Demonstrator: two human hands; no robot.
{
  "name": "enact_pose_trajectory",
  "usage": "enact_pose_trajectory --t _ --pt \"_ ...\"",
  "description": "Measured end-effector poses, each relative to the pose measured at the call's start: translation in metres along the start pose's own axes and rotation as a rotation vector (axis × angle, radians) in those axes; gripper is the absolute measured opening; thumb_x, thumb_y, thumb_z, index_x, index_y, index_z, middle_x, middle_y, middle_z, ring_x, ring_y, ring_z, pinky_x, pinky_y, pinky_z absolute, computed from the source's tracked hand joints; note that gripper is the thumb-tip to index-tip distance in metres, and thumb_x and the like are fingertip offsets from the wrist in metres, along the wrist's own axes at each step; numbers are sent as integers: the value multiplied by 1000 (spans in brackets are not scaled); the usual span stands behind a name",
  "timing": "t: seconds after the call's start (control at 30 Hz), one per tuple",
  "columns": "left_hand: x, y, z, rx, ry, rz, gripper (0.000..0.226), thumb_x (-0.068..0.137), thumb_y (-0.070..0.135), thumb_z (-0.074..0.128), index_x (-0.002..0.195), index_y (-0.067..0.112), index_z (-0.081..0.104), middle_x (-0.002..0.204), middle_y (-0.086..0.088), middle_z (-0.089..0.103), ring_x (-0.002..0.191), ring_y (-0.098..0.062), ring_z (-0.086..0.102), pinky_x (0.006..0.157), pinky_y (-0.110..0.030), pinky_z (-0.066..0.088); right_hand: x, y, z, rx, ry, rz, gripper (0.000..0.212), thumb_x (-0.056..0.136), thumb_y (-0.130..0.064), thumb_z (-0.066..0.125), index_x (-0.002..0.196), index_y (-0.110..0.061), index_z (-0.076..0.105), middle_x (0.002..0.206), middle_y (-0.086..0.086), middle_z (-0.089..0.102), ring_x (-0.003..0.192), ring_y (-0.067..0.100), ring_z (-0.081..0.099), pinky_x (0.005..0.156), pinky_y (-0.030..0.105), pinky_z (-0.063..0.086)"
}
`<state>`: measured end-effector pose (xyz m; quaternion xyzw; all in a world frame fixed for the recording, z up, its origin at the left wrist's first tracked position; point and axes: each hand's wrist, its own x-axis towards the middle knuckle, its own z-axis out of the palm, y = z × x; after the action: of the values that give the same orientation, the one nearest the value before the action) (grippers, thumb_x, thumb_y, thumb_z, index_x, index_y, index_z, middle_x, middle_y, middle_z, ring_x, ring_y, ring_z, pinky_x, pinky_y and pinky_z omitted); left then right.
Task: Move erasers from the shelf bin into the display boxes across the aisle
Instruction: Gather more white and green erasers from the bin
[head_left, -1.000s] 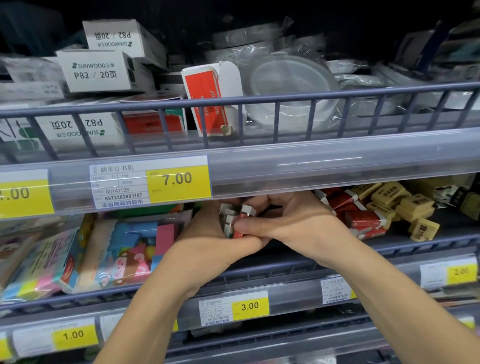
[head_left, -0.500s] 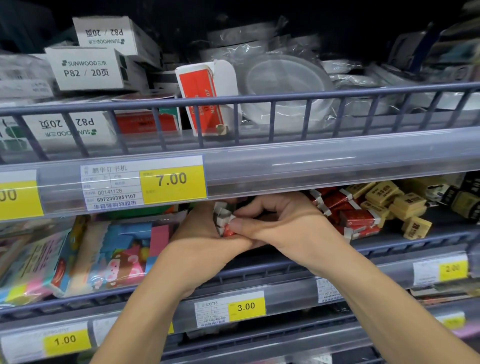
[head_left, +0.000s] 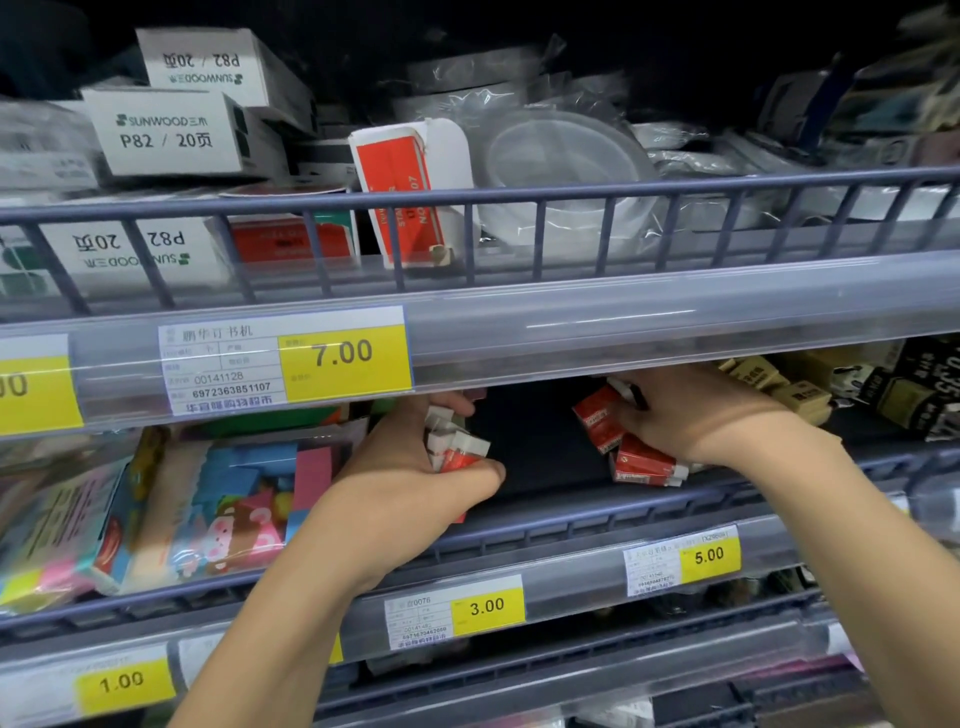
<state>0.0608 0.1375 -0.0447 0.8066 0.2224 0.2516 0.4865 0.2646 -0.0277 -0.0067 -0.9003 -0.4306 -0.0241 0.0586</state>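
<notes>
Left hand (head_left: 410, 483): fingers curled round a clutch of small red-and-white sleeved erasers (head_left: 457, 447), at least three, exact count hidden by the fingers, held just under the upper shelf's clear price rail (head_left: 623, 317).

Right hand (head_left: 696, 410): reaches into the heap of loose red-and-white erasers on the dark shelf floor (head_left: 535, 452), fingers curled down among them; whether any is gripped cannot be told. Three loose red-sleeved erasers (head_left: 644, 462) are countable left of and below this hand.

Far right: tan block erasers with dark print (head_left: 763, 379), about four visible.

Left: one clear bag of pastel-coloured eraser pieces (head_left: 249, 499).

Upper shelf: three white Sunwood cardboard boxes (head_left: 166, 130); one red-and-white stapler carton (head_left: 400, 192).

Yellow price labels (head_left: 345, 358): six, reading 7.00, 3.00, 5.00, 1.00, two partly cut off.
</notes>
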Motion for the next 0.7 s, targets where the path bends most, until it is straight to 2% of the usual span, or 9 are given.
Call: enact_pose_trajectory --t 0.1,0.2,0.3,0.37,0.43,0.47,0.53,0.6,0.7 --pt "-1 1 0 15 12 -4 39 75 27 86 99 44 60 92 18 67 60 8 61 48 -10 44 6 1 2 25 -45 -11 41 104 -33 44 145 -37 43 114 -6 63 62 -6 43 44 9 30" --pt "-2 2 0 10 11 -5 38 76 26 86 99 42 60 90 17 66 61 10 60 47 -9 43 8 1 2 86 -57 22 37 103 -35 49 139 -38 48 117 -9 57 71 1 49 53 12 37" --pt "-4 6 -1 -16 -8 -15 39 71 35 86 99 42 60 88 32 65 62 8 63 50 -11 47 4 -5 0 110 11 75 11 99 -38 57 108 -40 52 91 -14 55 71 9 55 59 17 48" --pt "-5 8 -3 -33 -3 -23 42 64 45 79 101 43 60 88 38 63 64 4 65 58 -19 54 -2 -10 -2 170 81 137 25 97 -38 60 77 -27 48 67 -15 49 57 3 49 44 11 39" --pt "-8 9 -5 -44 14 -17 46 61 51 76 103 43 60 88 37 65 65 3 67 62 -24 53 -12 -11 -1 274 133 166 36 93 -41 65 64 -25 50 51 -11 54 48 2 51 42 9 38" --pt "-11 10 -5 -53 27 -7 47 61 52 76 104 42 60 88 37 66 66 4 67 62 -23 52 -19 -13 -1 375 157 145 34 90 -42 69 64 -23 57 53 -7 63 52 2 60 45 11 42" --pt "-17 12 -7 -111 45 19 49 60 54 77 104 41 61 86 32 70 66 3 68 58 -17 51 -36 -17 0 745 234 19 7 85 -34 75 81 -30 74 85 -9 75 82 1 70 65 16 54" --pt "-27 15 -10 -196 24 53 47 60 53 79 102 45 61 75 19 71 56 -4 66 53 -15 49 -51 -22 4 1025 224 -162 23 87 -19 75 100 -39 75 101 -8 76 96 5 70 80 15 54" --pt "-45 16 -14 -321 -49 105 39 62 49 81 97 49 64 66 11 66 50 -15 60 51 -21 48 -73 -29 18 1239 218 -290 28 89 -31 72 117 -28 70 106 4 73 96 21 69 84 31 56"
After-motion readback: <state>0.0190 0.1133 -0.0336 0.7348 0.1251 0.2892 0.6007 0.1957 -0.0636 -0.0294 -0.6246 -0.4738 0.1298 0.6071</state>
